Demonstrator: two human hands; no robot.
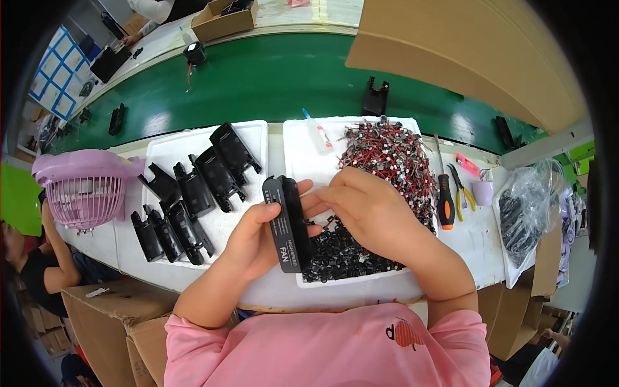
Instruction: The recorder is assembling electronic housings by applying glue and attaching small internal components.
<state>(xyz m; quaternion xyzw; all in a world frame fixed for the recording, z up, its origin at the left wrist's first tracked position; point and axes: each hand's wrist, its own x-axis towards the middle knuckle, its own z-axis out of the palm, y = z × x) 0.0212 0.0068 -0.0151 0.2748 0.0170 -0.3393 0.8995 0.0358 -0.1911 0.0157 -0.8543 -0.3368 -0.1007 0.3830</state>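
Upright in my left hand is a black plastic fan housing half with light printing on its outer face. The thumb lies on its front, and the fingers wrap behind it. My right hand meets the housing's open right side, fingertips pressed together; what they hold, if anything, is hidden. Beneath the right hand lie a heap of small black plastic parts and a pile of small parts with red and black wires, both on a white foam tray.
More black housings lie on another foam tray at left, beside a purple fan. At right are a screwdriver, pliers and a plastic bag. A green conveyor belt runs behind; a cardboard flap overhangs it.
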